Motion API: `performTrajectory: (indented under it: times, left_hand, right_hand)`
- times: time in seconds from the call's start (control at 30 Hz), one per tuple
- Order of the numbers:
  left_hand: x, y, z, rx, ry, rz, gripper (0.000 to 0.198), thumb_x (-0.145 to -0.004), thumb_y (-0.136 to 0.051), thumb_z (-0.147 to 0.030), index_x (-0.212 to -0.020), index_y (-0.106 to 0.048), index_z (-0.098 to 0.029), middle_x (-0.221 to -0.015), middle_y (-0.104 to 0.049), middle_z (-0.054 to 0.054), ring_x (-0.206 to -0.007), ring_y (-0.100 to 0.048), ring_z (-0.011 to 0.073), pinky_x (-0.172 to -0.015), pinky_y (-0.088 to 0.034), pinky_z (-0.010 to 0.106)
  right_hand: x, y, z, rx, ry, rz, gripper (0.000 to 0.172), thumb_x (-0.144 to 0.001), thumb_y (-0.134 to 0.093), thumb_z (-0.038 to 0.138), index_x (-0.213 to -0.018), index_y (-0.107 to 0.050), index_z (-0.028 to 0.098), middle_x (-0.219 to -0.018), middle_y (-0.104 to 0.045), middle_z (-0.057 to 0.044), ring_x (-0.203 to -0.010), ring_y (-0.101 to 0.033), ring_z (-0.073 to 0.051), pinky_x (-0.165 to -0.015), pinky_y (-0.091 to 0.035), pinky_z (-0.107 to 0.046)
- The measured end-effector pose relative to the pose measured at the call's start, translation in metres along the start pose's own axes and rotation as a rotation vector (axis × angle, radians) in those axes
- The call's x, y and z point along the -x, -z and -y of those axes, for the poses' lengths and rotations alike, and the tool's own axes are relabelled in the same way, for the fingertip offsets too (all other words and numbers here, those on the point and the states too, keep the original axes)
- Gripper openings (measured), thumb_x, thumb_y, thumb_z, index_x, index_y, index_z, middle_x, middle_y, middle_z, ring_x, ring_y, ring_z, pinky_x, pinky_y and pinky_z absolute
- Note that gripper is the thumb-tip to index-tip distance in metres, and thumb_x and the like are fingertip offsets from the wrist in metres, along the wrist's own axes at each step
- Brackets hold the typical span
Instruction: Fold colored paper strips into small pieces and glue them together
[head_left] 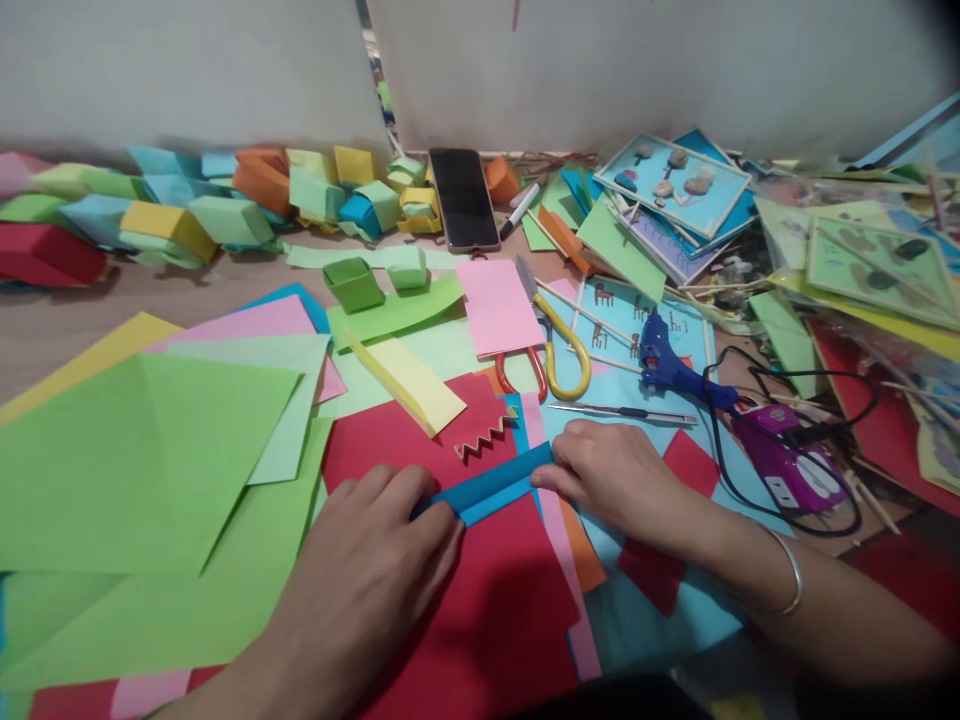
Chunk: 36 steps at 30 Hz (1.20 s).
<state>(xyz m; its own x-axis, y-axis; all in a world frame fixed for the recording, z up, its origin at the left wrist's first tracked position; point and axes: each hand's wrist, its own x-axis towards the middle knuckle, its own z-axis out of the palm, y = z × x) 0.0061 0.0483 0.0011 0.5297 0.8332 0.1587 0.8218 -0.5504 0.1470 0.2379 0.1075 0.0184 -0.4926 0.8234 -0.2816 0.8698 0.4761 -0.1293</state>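
Observation:
A folded strip of blue paper (491,488) stretches between my two hands, low over a pile of red paper sheets (495,600). My left hand (382,560) pinches its left end, thumb in front and fingers behind. At the other end, my right hand (600,470) is closed on the strip, with the fingertips curled round it. A small zigzag-folded paper strip (486,436) lies just behind the blue one, beside a creased pale yellow strip (412,385). The craft knife (622,412) rests beyond my right hand.
Scissors (566,350) lie partly under a pink sheet (499,308). A blue glue gun (675,370) and a purple power adapter (787,455) with black cable are at right. Green sheets (142,460) spread left. Folded paper boxes (240,215) and a phone (463,200) line the back.

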Motion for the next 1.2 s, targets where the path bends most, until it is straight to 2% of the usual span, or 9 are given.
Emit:
performTrajectory:
  times: [0.13,0.27,0.43,0.5,0.57,0.67,0.73,0.9,1.2]
  left_hand:
    - [0.001,0.002,-0.004,0.009,0.009,-0.033,0.03,-0.094,-0.049,-0.019,-0.068,-0.065,-0.02,-0.076,-0.061,0.008,-0.066,-0.048,0.0222,-0.061,-0.032,0.037]
    - [0.003,0.002,-0.007,0.014,-0.062,-0.151,0.023,-0.091,-0.055,-0.015,-0.099,-0.073,-0.026,-0.108,-0.065,0.013,-0.093,-0.054,0.0301,-0.075,-0.039,0.042]
    - [0.006,-0.005,-0.003,0.025,-0.07,-0.123,0.032,-0.089,-0.054,-0.014,-0.107,-0.074,-0.03,-0.113,-0.066,0.014,-0.098,-0.054,0.0326,-0.077,-0.041,0.045]
    - [0.007,-0.007,-0.002,0.024,-0.078,-0.133,0.033,-0.089,-0.052,-0.013,-0.108,-0.075,-0.029,-0.11,-0.067,0.013,-0.098,-0.055,0.0316,-0.076,-0.041,0.043]
    - [0.007,-0.007,-0.002,0.02,-0.091,-0.139,0.035,-0.09,-0.049,-0.012,-0.108,-0.075,-0.028,-0.109,-0.068,0.013,-0.098,-0.055,0.0312,-0.077,-0.041,0.043]
    - [0.007,-0.007,-0.003,0.017,-0.109,-0.14,0.035,-0.09,-0.046,-0.013,-0.106,-0.076,-0.025,-0.11,-0.067,0.015,-0.099,-0.053,0.0331,-0.077,-0.039,0.044]
    - [0.007,-0.007,-0.004,0.017,-0.105,-0.144,0.035,-0.09,-0.046,-0.012,-0.105,-0.076,-0.024,-0.109,-0.067,0.016,-0.099,-0.053,0.0341,-0.077,-0.038,0.045]
    - [0.008,-0.008,-0.003,0.016,-0.112,-0.127,0.035,-0.089,-0.048,-0.012,-0.104,-0.075,-0.026,-0.107,-0.068,0.014,-0.097,-0.053,0.0325,-0.076,-0.037,0.043]
    - [0.009,-0.009,-0.002,0.012,-0.119,-0.121,0.036,-0.087,-0.049,-0.011,-0.107,-0.075,-0.025,-0.107,-0.068,0.015,-0.098,-0.053,0.0344,-0.077,-0.036,0.045]
  right_hand:
    - [0.002,-0.009,-0.001,0.064,0.091,-0.142,0.034,-0.09,-0.067,0.043,-0.069,-0.062,0.016,-0.067,-0.055,-0.001,-0.054,-0.039,-0.011,-0.053,-0.014,-0.029]
    - [0.001,-0.019,-0.001,0.083,0.188,-0.326,0.029,-0.09,-0.068,0.037,-0.071,-0.06,0.016,-0.069,-0.055,-0.001,-0.06,-0.042,-0.014,-0.057,-0.02,-0.03]
    - [0.012,-0.006,-0.003,0.086,0.276,-0.455,0.027,-0.095,-0.06,0.031,-0.072,-0.057,0.017,-0.07,-0.054,-0.003,-0.064,-0.043,-0.016,-0.06,-0.024,-0.032]
    - [0.026,0.006,-0.002,0.1,0.349,-0.416,0.026,-0.096,-0.054,0.026,-0.072,-0.059,0.018,-0.066,-0.053,-0.002,-0.061,-0.042,-0.016,-0.058,-0.024,-0.033]
    - [0.041,0.013,0.003,0.148,0.359,-0.3,0.014,-0.092,-0.054,0.016,-0.087,-0.066,0.018,-0.063,-0.054,-0.001,-0.055,-0.04,-0.015,-0.056,-0.022,-0.034]
    - [0.059,0.011,0.015,0.317,0.335,-0.174,0.042,-0.086,-0.053,0.013,-0.128,-0.059,0.01,-0.063,-0.059,-0.002,-0.051,-0.043,-0.015,-0.052,-0.02,-0.034]
    - [0.063,0.003,0.022,0.413,0.305,-0.133,0.055,-0.085,-0.052,0.014,-0.139,-0.05,0.008,-0.063,-0.06,-0.003,-0.049,-0.045,-0.015,-0.05,-0.019,-0.034]
    - [0.058,-0.014,0.027,0.479,0.307,-0.042,0.055,-0.085,-0.051,0.015,-0.139,-0.052,0.007,-0.054,-0.058,-0.003,-0.041,-0.045,-0.015,-0.045,-0.014,-0.033]
    - [0.048,-0.013,0.025,0.451,0.302,-0.016,0.054,-0.079,-0.055,0.009,-0.133,-0.057,0.001,-0.058,-0.063,-0.006,-0.042,-0.052,-0.016,-0.041,-0.014,-0.033]
